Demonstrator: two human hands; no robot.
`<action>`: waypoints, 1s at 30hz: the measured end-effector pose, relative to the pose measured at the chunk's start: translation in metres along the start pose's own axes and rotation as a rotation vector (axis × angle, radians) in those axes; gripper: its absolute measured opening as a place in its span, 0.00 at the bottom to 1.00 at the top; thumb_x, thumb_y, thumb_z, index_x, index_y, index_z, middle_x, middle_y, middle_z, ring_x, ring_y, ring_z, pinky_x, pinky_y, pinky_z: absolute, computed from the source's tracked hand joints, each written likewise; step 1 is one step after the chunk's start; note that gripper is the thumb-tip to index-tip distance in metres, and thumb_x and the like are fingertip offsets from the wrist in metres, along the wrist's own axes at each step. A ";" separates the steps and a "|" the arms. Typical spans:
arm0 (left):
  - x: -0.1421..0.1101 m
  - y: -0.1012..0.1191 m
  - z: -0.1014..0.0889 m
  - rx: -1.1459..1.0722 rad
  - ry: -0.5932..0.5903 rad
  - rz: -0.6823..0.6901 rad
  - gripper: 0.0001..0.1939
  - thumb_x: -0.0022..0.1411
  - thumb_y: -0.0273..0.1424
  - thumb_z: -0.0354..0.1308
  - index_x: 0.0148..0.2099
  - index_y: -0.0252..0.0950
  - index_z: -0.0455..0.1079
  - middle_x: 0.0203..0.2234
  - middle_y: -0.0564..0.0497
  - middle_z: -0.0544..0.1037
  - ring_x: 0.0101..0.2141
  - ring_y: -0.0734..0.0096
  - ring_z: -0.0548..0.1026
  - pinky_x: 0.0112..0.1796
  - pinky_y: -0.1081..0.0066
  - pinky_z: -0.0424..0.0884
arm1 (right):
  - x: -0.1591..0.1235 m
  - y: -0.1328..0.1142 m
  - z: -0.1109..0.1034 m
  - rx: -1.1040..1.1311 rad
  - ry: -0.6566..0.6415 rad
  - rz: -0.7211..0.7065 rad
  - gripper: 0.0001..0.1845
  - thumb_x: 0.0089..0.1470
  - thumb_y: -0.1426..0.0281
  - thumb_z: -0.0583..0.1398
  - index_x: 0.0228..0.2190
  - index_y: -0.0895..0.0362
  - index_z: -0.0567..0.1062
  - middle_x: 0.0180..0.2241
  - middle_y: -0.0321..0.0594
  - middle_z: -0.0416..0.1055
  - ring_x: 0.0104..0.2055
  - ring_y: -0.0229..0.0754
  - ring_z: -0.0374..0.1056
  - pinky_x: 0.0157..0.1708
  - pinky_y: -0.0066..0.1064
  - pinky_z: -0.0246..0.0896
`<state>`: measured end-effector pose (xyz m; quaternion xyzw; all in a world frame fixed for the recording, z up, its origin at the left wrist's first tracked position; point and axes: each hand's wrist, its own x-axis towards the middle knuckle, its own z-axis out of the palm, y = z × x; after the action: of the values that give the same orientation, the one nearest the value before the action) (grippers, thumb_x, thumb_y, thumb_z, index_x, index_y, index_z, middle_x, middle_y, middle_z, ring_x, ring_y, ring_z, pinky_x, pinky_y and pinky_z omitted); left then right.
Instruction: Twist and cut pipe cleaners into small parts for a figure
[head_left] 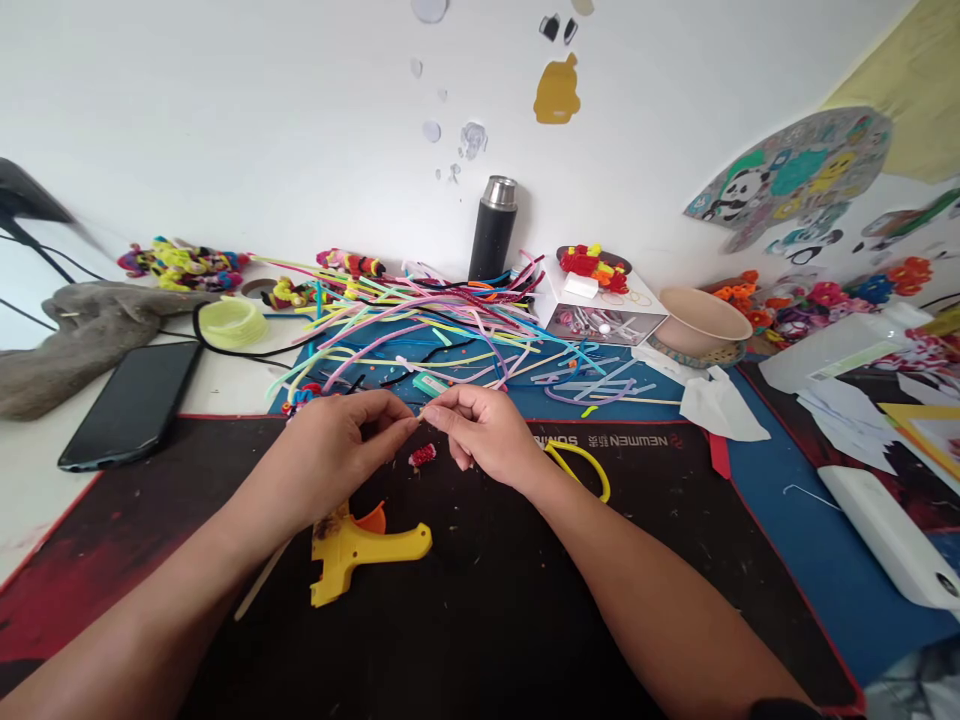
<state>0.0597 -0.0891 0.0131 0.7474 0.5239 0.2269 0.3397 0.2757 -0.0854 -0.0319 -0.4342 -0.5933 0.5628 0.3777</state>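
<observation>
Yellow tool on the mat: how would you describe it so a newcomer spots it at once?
On the black mat with the red edge, look just on the near side of the left hand. The yellow tool lies there. Its chunky body and orange trigger set it apart from the thin yellow loop by the right forearm.

Beyond the hands rises a plain white wall (pixel 262 120), evenly lit, with a soft shadow beside the dark flask. Above and ahead of the hands it carries an orange cartoon sticker (pixel 557 90) and small pale stickers. To their upper right are a panda-decorated sticker collage (pixel 802 175) and a pale yellow sheet (pixel 907 95). Beneath the hands lies a black desk mat (pixel 525 600) with red edging, over a blue covering (pixel 780 500); a pale tabletop (pixel 30 500) shows to their left.
</observation>
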 end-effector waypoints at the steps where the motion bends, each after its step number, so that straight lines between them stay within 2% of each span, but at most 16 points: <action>1: 0.000 0.001 0.000 0.004 -0.001 0.000 0.22 0.68 0.53 0.58 0.37 0.42 0.81 0.25 0.54 0.81 0.25 0.68 0.73 0.27 0.71 0.66 | 0.000 0.000 0.000 0.000 0.002 0.002 0.13 0.68 0.58 0.65 0.38 0.55 0.78 0.15 0.27 0.67 0.15 0.35 0.60 0.18 0.26 0.50; 10: -0.003 0.005 0.001 0.052 0.015 0.031 0.23 0.69 0.52 0.56 0.38 0.41 0.81 0.28 0.52 0.84 0.27 0.65 0.75 0.28 0.69 0.65 | 0.000 0.002 0.005 0.048 0.037 0.019 0.16 0.63 0.55 0.68 0.36 0.55 0.76 0.14 0.25 0.65 0.14 0.33 0.59 0.17 0.26 0.47; 16: -0.006 0.010 0.004 0.072 0.050 0.088 0.21 0.70 0.49 0.55 0.35 0.41 0.79 0.24 0.54 0.80 0.22 0.69 0.70 0.26 0.69 0.62 | 0.001 -0.001 0.009 0.126 0.027 0.061 0.23 0.58 0.49 0.70 0.32 0.54 0.73 0.13 0.23 0.61 0.13 0.32 0.56 0.15 0.25 0.45; 19: -0.006 0.008 0.003 0.051 0.031 0.068 0.21 0.70 0.50 0.56 0.36 0.42 0.79 0.25 0.53 0.81 0.24 0.68 0.71 0.27 0.69 0.63 | 0.001 0.001 0.010 0.182 0.023 0.070 0.24 0.57 0.48 0.70 0.32 0.54 0.73 0.13 0.21 0.59 0.12 0.32 0.55 0.15 0.26 0.45; 23: -0.003 0.004 -0.002 -0.060 -0.011 -0.006 0.22 0.69 0.53 0.59 0.39 0.41 0.81 0.26 0.53 0.81 0.26 0.66 0.74 0.27 0.69 0.66 | 0.000 -0.001 0.007 0.297 -0.040 0.079 0.22 0.58 0.48 0.70 0.35 0.54 0.75 0.15 0.22 0.61 0.14 0.33 0.59 0.17 0.26 0.51; 26: 0.000 0.001 -0.006 -0.161 -0.041 -0.035 0.23 0.67 0.55 0.61 0.37 0.40 0.79 0.23 0.53 0.79 0.25 0.67 0.72 0.27 0.70 0.66 | 0.000 -0.004 0.004 0.349 -0.093 0.047 0.23 0.61 0.47 0.68 0.41 0.55 0.78 0.18 0.25 0.66 0.17 0.34 0.63 0.19 0.27 0.56; 30: 0.004 -0.004 -0.007 -0.243 -0.083 -0.058 0.24 0.66 0.56 0.63 0.35 0.39 0.78 0.23 0.53 0.78 0.25 0.69 0.69 0.27 0.70 0.63 | 0.000 -0.005 0.001 0.348 -0.078 0.000 0.23 0.62 0.48 0.67 0.45 0.55 0.79 0.19 0.26 0.67 0.17 0.34 0.64 0.19 0.27 0.56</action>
<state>0.0537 -0.0827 0.0144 0.6941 0.4993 0.2476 0.4556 0.2748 -0.0858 -0.0265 -0.3400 -0.5013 0.6735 0.4237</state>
